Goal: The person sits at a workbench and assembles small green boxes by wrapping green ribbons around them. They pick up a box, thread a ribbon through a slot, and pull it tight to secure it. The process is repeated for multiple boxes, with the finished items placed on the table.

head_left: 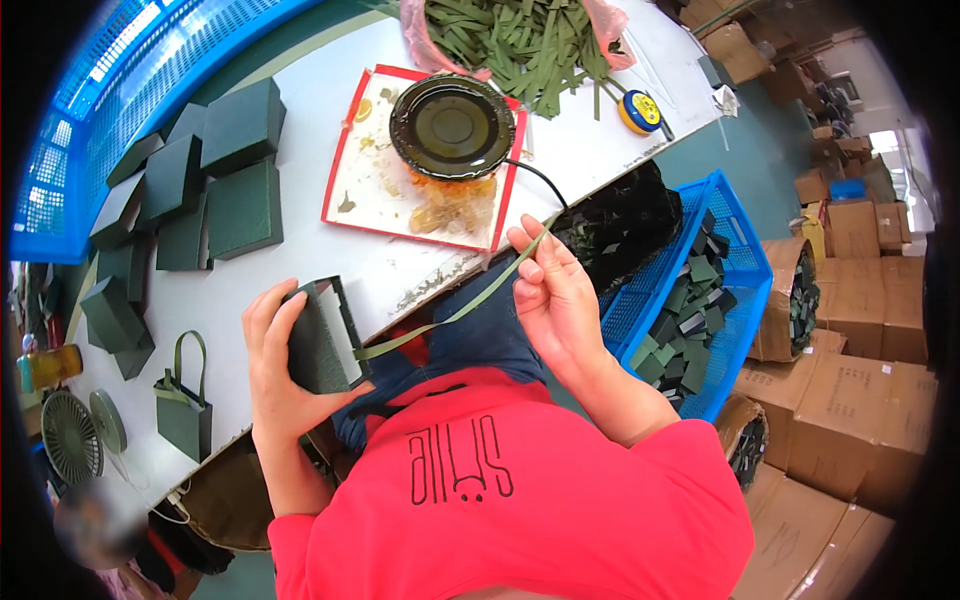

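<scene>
The left hand, at 8 o'clock from the middle of the view, grips a green box between thumb and fingers. A thin green ribbon runs from the box's right side toward 2 o'clock. The right hand, at 3 o'clock, pinches it with its fingertips.

At 8 o'clock, a small box with a ribbon loop stands on the white table. A blue crate at 3 o'clock holds lots of green bits. At 12 o'clock, a black dish sits over a messy tray with red edges. More green boxes are piled at 10 o'clock. Farthest, past the dish, is a heap of ribbons.
</scene>
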Action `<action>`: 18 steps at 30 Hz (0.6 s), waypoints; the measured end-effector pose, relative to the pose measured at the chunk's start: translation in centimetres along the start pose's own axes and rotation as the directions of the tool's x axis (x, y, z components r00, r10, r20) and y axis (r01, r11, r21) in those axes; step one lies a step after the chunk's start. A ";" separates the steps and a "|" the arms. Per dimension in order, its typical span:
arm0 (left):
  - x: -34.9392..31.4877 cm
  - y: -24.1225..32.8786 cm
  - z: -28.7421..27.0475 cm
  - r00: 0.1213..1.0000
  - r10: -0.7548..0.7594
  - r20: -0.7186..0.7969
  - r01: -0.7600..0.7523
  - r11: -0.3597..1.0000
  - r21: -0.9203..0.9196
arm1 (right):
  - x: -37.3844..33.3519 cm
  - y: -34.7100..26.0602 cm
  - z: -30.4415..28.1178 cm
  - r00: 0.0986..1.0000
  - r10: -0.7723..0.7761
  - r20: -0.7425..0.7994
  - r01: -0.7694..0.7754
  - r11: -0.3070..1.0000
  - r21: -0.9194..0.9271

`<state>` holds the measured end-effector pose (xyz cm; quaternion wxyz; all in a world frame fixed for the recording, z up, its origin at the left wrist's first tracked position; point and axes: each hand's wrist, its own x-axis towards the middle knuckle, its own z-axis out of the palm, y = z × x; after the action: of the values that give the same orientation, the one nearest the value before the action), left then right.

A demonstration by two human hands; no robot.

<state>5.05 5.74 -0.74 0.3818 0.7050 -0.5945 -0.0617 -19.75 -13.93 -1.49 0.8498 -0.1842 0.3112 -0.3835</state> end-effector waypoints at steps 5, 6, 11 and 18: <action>0.0 0.0 -0.2 1.000 -0.002 0.019 0.002 1.000 -0.003 | 0.8 -0.3 -0.3 0.996 -0.073 0.051 0.074 0.997 -0.023; 0.0 0.1 -0.2 1.000 -0.003 0.020 0.003 1.000 -0.007 | 0.8 -0.3 -0.2 0.996 -0.072 0.055 0.074 0.996 -0.045; 0.6 0.3 0.0 0.999 0.014 0.031 -0.013 0.999 -0.031 | 1.2 -0.7 0.8 0.996 -0.073 0.050 0.084 0.963 -0.255; 1.8 1.4 0.7 0.996 0.078 0.053 -0.074 0.995 -0.065 | 4.4 -2.6 2.2 0.991 0.014 0.133 0.072 0.782 -0.619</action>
<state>4.05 3.76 0.29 0.3893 0.6674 -0.6291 -0.0855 -17.40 -18.76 -0.15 0.7541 -0.4832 0.3612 -0.2597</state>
